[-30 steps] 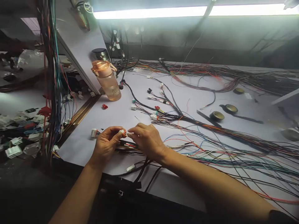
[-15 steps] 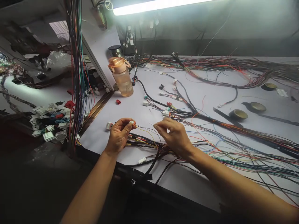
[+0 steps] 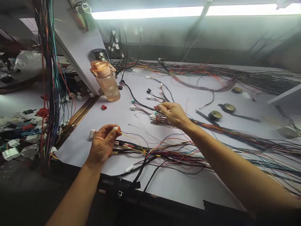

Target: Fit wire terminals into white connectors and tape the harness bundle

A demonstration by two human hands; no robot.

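While the left hand [image 3: 103, 144] pinches an orange-and-white connector [image 3: 117, 128] between thumb and fingers, the right hand [image 3: 174, 115] is out at a red connector [image 3: 156, 107] on the far harness [image 3: 207, 125]. Right thumb and index closed up at that piece; can't tell if it's gripped or only touched.

Key relation: red connector lies off the right fingertips' left side, toward the tabletop [image 3: 178, 185]'s back edge, and to the right of the left-hand piece. Right hand clearly nearer; left well apart, closer to the left edge. Far harness trunk runs slantwise toward the right edge, loose ends pointing left. Long axis of the red connector: mostly hidden, can't tell.

Orange-and-white connector is held above the tabletop near the front-left corner, wire side facing right; yellow wire [image 3: 135, 138] goes from it down to the near harness [image 3: 150, 153], along the front edge. White connectors [image 3: 153, 118] sit just below the red one. Loose red piece [image 3: 103, 107] lies by the left edge, near the bottle [image 3: 108, 86], apart from both hands.
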